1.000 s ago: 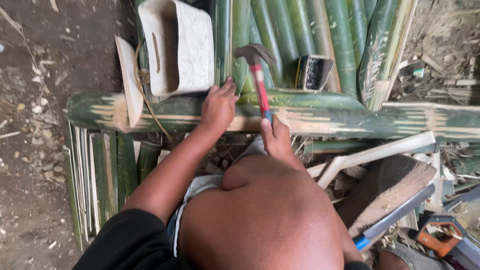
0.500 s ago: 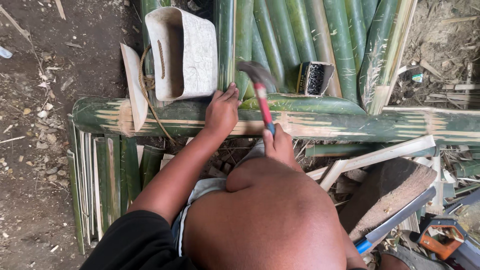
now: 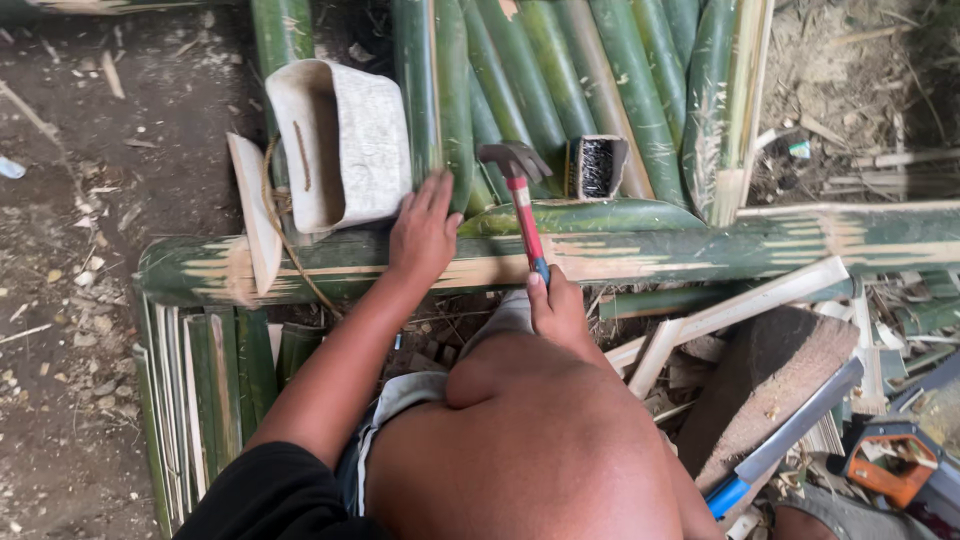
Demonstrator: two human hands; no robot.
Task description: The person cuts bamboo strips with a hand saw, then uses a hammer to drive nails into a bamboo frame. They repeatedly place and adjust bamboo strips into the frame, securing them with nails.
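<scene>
- left hand (image 3: 425, 232): fingers spread, pressed flat on the horizontal bamboo pole (image 3: 640, 250), steadying it.
- right hand (image 3: 556, 308): closed round the red-handled hammer (image 3: 522, 200), head raised over the pole.
- white container (image 3: 340, 140): resting on the pole, just beside the left hand.

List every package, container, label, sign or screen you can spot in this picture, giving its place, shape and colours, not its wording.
Cut white plastic jug: lying on the bamboo poles above the left hand, boxy, open-sided, off-white.
Small open box: right of the hammer head, rectangular, pale walls, dark contents.
No signs or screens in view.
</scene>
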